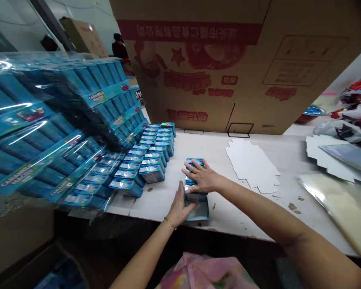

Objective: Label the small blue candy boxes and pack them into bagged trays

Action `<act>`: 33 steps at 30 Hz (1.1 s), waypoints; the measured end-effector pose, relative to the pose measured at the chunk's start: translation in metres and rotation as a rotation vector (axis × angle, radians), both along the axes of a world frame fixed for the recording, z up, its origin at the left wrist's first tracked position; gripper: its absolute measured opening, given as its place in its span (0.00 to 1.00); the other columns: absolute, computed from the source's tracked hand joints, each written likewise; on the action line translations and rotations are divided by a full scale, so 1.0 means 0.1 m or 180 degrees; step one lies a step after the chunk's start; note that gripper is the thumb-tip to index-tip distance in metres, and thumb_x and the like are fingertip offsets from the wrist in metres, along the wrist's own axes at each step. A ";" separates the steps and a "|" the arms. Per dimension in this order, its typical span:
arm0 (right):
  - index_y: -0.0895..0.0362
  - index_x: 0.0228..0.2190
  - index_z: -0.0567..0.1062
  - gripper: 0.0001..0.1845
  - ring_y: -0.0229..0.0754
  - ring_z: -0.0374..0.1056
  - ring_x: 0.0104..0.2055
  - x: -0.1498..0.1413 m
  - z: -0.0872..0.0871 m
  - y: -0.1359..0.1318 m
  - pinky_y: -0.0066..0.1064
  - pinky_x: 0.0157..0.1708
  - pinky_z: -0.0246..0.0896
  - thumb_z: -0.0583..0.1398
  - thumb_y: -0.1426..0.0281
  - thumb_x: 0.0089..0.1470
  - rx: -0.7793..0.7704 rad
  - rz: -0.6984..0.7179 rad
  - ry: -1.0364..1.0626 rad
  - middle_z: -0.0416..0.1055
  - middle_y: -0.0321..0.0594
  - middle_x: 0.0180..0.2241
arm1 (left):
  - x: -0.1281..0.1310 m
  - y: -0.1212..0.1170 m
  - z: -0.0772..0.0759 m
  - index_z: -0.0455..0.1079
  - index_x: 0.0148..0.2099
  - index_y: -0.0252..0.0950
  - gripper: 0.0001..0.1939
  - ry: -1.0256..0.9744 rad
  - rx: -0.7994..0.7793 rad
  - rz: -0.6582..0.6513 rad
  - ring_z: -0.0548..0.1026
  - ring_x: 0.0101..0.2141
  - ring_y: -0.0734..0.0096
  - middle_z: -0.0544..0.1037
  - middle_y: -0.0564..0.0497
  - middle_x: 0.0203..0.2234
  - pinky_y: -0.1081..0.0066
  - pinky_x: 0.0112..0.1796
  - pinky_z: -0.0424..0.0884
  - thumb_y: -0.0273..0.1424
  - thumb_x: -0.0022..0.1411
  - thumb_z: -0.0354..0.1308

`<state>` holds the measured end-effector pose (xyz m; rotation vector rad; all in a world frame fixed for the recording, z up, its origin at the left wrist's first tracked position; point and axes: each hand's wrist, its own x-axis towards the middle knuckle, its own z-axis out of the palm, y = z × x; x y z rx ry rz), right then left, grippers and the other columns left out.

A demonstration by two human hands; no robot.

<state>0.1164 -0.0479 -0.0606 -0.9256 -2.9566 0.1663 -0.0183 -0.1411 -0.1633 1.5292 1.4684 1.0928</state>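
A short row of small blue boxes (195, 163) stands on the white table (216, 152) near its front edge. My right hand (202, 176) lies over the top of the row, fingers spread and pressing down on it. My left hand (180, 206) presses against the row's near left end, fingers closed around the boxes; a thin bracelet circles that wrist. A flat blue piece (200, 212) lies under the row's near end.
Rows of the same blue boxes (144, 160) line the table to the left. Shrink-wrapped packs (57, 116) are stacked at far left. A big brown carton (228, 64) stands behind. Flat white card blanks (252, 164) and clear film (343, 204) lie to the right.
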 end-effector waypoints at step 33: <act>0.60 0.52 0.57 0.34 0.49 0.49 0.52 -1.52 -0.25 -0.02 0.40 0.50 0.48 0.59 0.62 0.45 0.0368 -0.0337 0.0537 0.55 0.49 0.52 | -1.22 -0.57 -0.13 0.58 0.54 0.33 0.25 0.0197 0.0316 0.1807 0.64 0.48 0.62 0.64 0.40 0.49 0.60 0.46 0.64 0.36 0.54 0.51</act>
